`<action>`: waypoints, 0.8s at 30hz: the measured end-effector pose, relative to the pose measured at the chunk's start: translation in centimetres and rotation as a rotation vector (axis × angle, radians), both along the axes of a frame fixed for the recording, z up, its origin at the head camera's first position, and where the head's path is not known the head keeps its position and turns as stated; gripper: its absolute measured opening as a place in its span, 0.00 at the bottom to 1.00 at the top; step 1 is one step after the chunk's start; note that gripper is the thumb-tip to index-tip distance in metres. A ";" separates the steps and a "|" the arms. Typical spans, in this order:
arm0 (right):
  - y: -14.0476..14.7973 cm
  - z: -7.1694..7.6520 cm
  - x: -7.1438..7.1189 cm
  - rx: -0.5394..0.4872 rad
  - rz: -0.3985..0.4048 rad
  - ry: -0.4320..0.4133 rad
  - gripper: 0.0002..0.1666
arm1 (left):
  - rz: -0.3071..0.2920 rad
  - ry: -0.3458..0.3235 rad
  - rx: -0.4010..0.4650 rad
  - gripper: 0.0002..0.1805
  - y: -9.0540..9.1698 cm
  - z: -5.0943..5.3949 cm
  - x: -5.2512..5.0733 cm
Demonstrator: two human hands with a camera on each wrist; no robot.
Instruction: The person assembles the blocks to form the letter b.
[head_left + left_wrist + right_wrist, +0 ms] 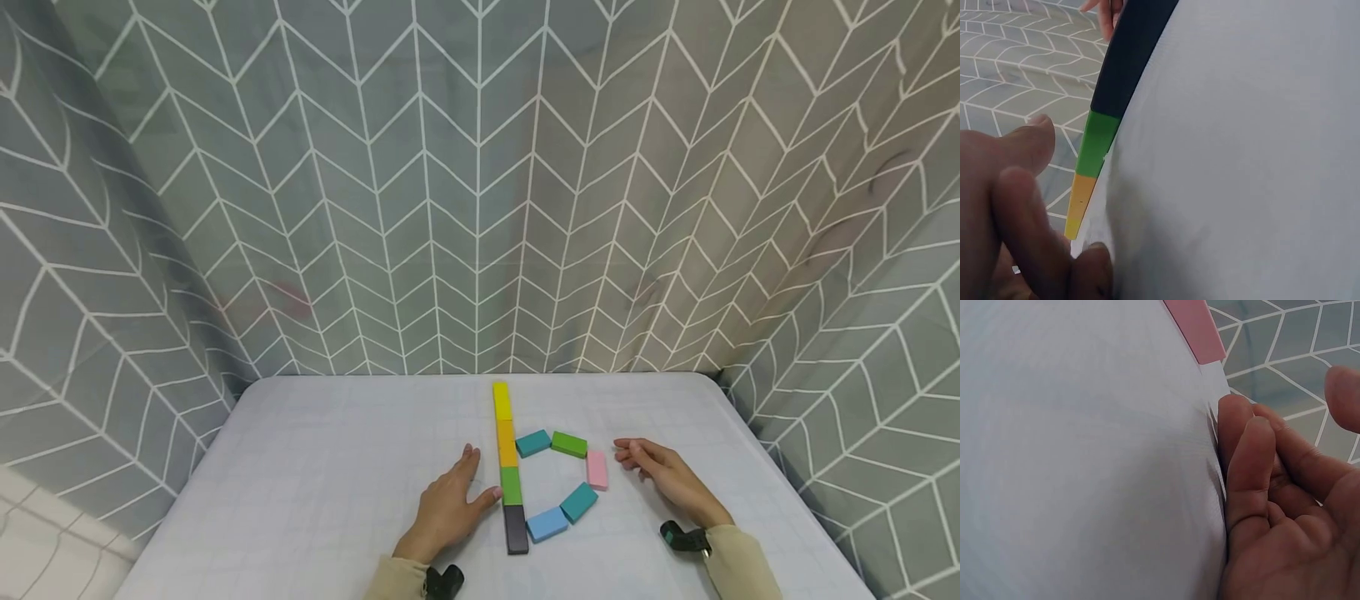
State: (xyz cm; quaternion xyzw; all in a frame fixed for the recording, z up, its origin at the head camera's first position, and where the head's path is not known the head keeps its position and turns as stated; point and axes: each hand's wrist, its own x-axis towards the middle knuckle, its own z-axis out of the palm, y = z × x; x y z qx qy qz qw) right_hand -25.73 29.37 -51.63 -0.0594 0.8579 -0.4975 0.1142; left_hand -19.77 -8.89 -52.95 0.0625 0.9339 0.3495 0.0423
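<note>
Rectangular blocks lie end to end in a straight column: yellow (502, 401), orange (507, 443), green (511, 486) and black (516, 530). To its right curves an arc of blocks: teal (533, 443), green (569, 444), pink (597, 471), a second teal block (579, 502) and light blue (547, 524). Left of the column, my left hand (448, 504) rests with fingers extended; its thumb tip is at the lower green block, contact unclear. My right hand (670, 475) rests on its side right of the pink block, fingers loosely bent, holding nothing and apart from the block.
A white cloth covers the table (315, 475). Grey curtains (450, 208) with a white zigzag pattern hang behind it and at both sides. Each wrist wears a small black device, the right one (684, 537) at the sleeve cuff.
</note>
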 end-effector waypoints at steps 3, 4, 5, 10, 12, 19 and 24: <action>0.1 0.1 -0.4 -0.004 0.004 0.000 0.32 | -0.012 0.012 -0.001 0.46 -0.1 0.2 -0.4; 0.2 0.1 -0.6 -0.008 0.005 0.001 0.32 | -0.013 0.017 -0.001 0.46 -0.1 0.2 -0.5; 0.2 0.2 -0.7 -0.011 0.005 0.002 0.33 | -0.014 0.022 0.001 0.46 -0.1 0.3 -0.6; 0.2 0.3 -0.8 -0.007 -0.002 -0.010 0.34 | -0.011 0.025 0.013 0.46 0.0 0.3 -0.8; 0.3 0.2 -0.7 0.004 -0.003 -0.016 0.34 | -0.013 0.020 0.013 0.47 0.0 0.2 -0.7; 0.4 0.4 -0.8 0.011 0.012 -0.002 0.33 | 0.005 0.075 0.030 0.45 0.2 -0.1 -0.5; 0.6 0.7 -1.0 0.012 0.015 0.015 0.33 | 0.019 0.082 0.063 0.43 0.3 0.4 -0.5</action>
